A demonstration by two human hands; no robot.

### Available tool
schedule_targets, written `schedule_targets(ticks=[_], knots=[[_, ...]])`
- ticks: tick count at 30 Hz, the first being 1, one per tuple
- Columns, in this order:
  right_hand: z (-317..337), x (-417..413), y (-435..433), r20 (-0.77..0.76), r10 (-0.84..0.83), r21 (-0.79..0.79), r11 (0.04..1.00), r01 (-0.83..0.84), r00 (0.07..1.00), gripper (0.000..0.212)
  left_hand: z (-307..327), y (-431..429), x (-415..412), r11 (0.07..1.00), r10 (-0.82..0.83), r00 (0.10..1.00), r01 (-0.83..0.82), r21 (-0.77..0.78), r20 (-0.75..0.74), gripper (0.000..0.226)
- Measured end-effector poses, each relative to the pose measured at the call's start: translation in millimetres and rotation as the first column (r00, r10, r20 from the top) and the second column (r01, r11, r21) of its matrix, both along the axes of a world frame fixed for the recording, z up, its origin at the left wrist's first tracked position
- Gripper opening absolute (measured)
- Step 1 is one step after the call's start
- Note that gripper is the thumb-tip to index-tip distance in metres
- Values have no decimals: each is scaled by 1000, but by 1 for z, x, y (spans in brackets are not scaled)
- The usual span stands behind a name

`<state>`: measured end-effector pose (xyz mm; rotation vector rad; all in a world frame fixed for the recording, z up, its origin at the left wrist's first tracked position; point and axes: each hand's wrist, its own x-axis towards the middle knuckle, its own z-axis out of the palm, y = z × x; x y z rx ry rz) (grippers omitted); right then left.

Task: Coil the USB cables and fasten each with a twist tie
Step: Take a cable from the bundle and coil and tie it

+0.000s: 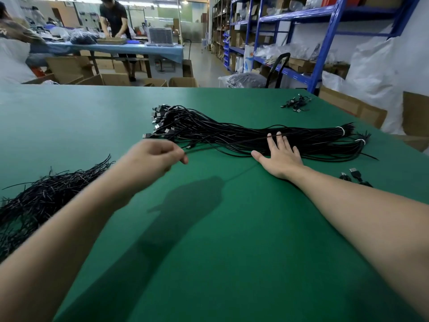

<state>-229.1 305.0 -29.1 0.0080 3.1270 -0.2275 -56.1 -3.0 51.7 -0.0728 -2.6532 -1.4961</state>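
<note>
A single thin black USB cable (232, 143) runs taut just above the middle of the frame. Its long axis is nearly level and rises slightly to the right. Its left end is pinched between the thumb and curled fingers of the left hand (155, 156), and farther right it crosses the fingertips of the right hand (281, 159). It comes out of the long bundle of black USB cables (243, 133), which lies along much the same line. The bundle's plugs fan out at centre frame, and its far ends at right are bound with white ties.

The right hand lies flat with its fingers straight and spread, pressing on the near edge of the bundle. It seems to be holding the bundle down while the one cable is drawn leftward. The left hand holds the free end, so the coil will probably start there, with the strand's length lying to its right.

The heap of short black twist ties (46, 198) lies at lower left, on the left arm's side and well apart from the bundle. Everything rests on the green matted surface (209, 252).
</note>
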Motion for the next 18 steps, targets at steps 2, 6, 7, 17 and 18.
schedule_targets(ticks=[2,6,7,17,18], knots=[[0,-1,1,4,1,-8,1000,-1,1000,94,20,-17,3,986,34,999,-28,167,-29,27],[6,7,-7,32,-19,-7,1000,19,999,89,56,-41,17,895,51,992,7,445,-118,25],[11,12,-12,44,-35,-10,999,35,998,85,59,-38,19,874,36,992,29,484,-124,24],[78,180,-111,101,546,-994,80,68,832,51,44,36,33,883,-198,979,202,423,-53,14],[82,190,-110,99,565,-990,-25,137,819,48,44,39,36,891,-199,978,205,404,-58,13]])
